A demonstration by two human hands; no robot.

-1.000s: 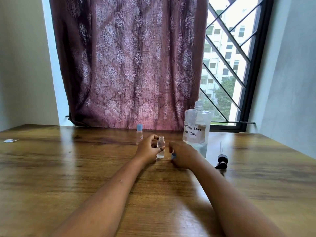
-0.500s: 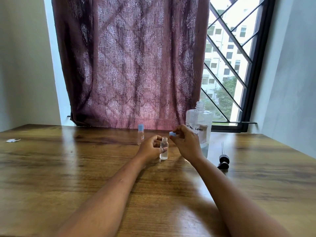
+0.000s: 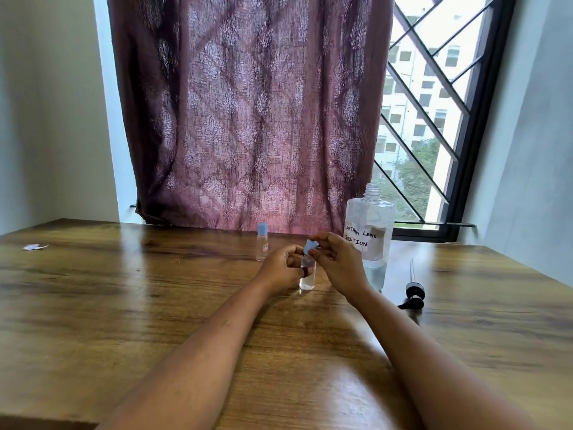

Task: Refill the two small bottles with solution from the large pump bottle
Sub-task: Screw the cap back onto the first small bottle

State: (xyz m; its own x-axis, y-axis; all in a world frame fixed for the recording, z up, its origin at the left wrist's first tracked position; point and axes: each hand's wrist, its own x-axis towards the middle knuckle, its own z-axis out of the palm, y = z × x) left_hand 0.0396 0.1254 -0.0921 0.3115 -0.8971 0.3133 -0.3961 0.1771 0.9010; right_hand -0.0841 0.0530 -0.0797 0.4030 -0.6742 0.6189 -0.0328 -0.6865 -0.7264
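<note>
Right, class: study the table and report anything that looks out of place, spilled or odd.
The black pump head lies on its side on the table, right of the large bottle, whose neck stands open. A small pale scrap lies near the table's far left edge. No spill shows.

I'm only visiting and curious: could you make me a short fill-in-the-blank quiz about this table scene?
1. The right hand pinches a small cap coloured ____.
2. The left hand grips the small bottle beneath it; the second small bottle behind has its cap ____.
3. The label on the large bottle ends in the word ____.
4. The black pump lies on the table, to the ____ of the large bottle.
Missing words: blue, on, solution, right.
</note>
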